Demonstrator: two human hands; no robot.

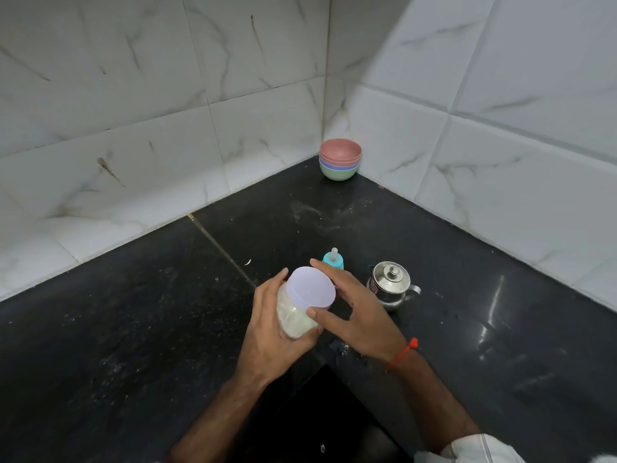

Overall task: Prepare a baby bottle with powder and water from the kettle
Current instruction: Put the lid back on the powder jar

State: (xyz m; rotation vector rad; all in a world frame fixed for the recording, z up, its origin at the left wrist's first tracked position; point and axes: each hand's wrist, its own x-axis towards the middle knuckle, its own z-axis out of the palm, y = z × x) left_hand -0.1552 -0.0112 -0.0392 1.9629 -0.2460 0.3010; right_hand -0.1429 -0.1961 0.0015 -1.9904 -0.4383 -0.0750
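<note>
A clear jar of white powder [293, 317] with a pale lilac lid [310, 289] is held tilted above the black counter. My left hand [270, 332] wraps around the jar's body. My right hand [354, 312] has its thumb and fingers spread around the lid's rim, touching it. Behind the hands stands the baby bottle [333, 259], of which only the teal collar and clear teat show. A small steel kettle [391, 285] with a knobbed lid stands to the right of the bottle, its handle pointing right.
A stack of pastel bowls [340, 163], pink on top, sits in the far corner where the tiled walls meet. The black stone counter [133, 312] is L-shaped, with white specks scattered on it. Its inner edge drops off just below my wrists.
</note>
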